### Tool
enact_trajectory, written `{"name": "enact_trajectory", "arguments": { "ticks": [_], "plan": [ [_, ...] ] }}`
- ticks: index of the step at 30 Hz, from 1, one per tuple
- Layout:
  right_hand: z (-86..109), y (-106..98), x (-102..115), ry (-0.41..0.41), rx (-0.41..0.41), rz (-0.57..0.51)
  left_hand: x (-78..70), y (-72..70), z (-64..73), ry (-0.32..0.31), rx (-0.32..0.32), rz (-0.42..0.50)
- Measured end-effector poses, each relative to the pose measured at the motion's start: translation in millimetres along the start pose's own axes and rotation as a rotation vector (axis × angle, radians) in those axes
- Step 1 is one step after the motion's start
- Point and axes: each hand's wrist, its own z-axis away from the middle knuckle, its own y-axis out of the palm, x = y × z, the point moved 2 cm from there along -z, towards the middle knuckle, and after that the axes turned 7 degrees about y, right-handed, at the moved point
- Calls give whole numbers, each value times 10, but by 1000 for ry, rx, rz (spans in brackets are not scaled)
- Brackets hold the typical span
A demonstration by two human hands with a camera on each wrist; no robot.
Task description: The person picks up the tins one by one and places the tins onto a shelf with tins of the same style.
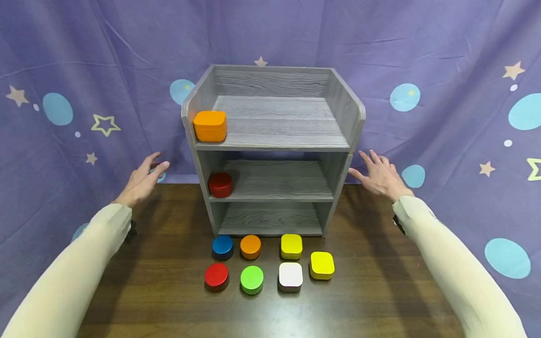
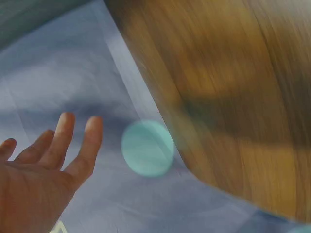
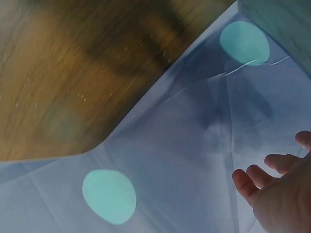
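Note:
A grey wooden shelf unit [image 1: 273, 121] stands on the table between my hands. My left hand [image 1: 141, 182] hovers to its left, apart from it, fingers spread and holding nothing. Beside the shelf's right side is my right hand [image 1: 379, 175], also without anything in it; its thumb points at the side panel, and I cannot tell whether it touches. An orange rectangular tin [image 1: 211, 127] sits at the left of the top level. On the middle level, at the left, is a dark red round tin [image 1: 220, 185]. Both wrist views show loosely extended fingers [image 2: 89, 145].
In front of the shelf stand round tins: blue [image 1: 222, 247], orange [image 1: 251, 247], red [image 1: 216, 277] and green [image 1: 252, 280]. Right of them are two yellow square tins [image 1: 291, 246] and a white square tin [image 1: 290, 276]. A purple patterned curtain [image 1: 265, 25] hangs behind the brown table [image 1: 191, 321].

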Motion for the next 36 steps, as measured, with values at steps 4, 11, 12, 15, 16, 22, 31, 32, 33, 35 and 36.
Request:
{"name": "enact_trajectory", "arguments": {
  "ticks": [4, 11, 12, 15, 16, 22, 31, 32, 33, 35, 36],
  "plan": [
    [19, 10, 39, -18, -31, -39, -106, 135, 52, 41, -59, 209],
    [94, 68, 100, -38, -111, -163, -323, 349, 224, 198, -67, 387],
    [110, 80, 105, -44, -121, -178, -365, 387, 254, 216, -64, 395],
    [169, 112, 118, -49, -139, -214, -505, 493, 339, 248, -65, 429],
    [188, 121, 124, -50, -143, -226, -549, 525, 360, 252, -71, 447],
    [289, 214, 150, -47, -176, -295, -847, 676, 455, 269, -139, 495],
    [495, 325, 249, -51, -234, -404, -1114, 829, 469, 343, -293, 499],
    [523, 332, 269, -43, -239, -419, -1124, 836, 466, 341, -310, 490],
    [551, 339, 288, -35, -245, -430, -1134, 842, 462, 339, -325, 481],
    [616, 352, 330, -20, -257, -449, -1156, 850, 453, 334, -349, 468],
    [647, 360, 347, -12, -261, -457, -1166, 854, 448, 330, -360, 461]
  ]
}}
